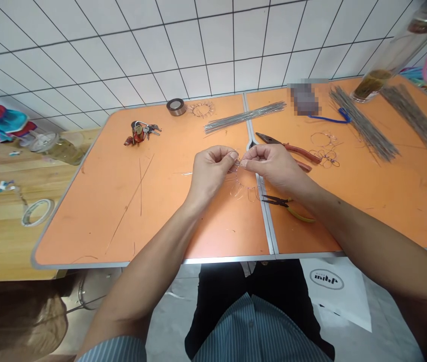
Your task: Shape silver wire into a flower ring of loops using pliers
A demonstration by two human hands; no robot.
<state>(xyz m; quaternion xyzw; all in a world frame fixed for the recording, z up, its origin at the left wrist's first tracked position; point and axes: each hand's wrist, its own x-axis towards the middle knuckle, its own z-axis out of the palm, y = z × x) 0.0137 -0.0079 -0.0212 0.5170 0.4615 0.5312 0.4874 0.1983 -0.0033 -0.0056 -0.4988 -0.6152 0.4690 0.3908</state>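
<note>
Over the middle of the orange table, my left hand (215,168) and my right hand (269,163) meet, thumbs and forefingers pinched on a thin wire ring (249,187). Small wire loops stick out around the ring's lower edge. The exact spot gripped is hidden by the fingertips. Just behind my right hand lie red-handled pliers (300,151), their black jaws pointing left. Long-nose pliers (286,202) with yellow handles rest below my right wrist, across the metal seam. A bundle of straight wires (245,116) lies beyond both hands.
Loose wires (134,201), keys (145,129) and a tape roll (176,106) lie on the left half. At right are finished-looking wire loops (328,158), grey wire bundles (364,125) and a tall clear bottle (379,78). A tiled wall (217,50) borders the orange table (183,226).
</note>
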